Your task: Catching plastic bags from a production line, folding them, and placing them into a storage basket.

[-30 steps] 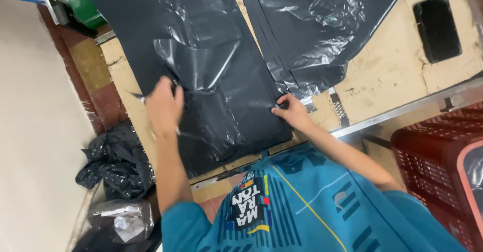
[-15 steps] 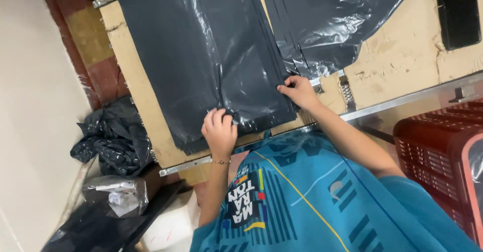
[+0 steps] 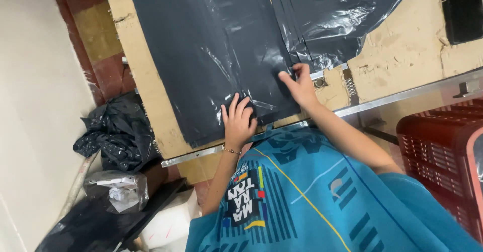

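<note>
- Black plastic under both hands: my left hand (image 3: 238, 120) lies flat, fingers spread, pressing the near edge of the folded black plastic sheet (image 3: 211, 55); it grips nothing.
- My right hand (image 3: 300, 86) presses the sheet's right-hand near corner, fingers extended — flat contact, no pinch that I can see.
- The sheet lies smooth along the worn wooden table (image 3: 402, 45), its near edge just short of the metal rail (image 3: 402, 97).
- Judged progress: this sheet looks flattened and squared; a second, crumpled black sheet (image 3: 342, 15) beside it, overlapping at the right, is not yet smoothed.
- Further out — a bundle of black bags (image 3: 118, 133) on the floor at left, a red crate (image 3: 443, 141) at right.
</note>
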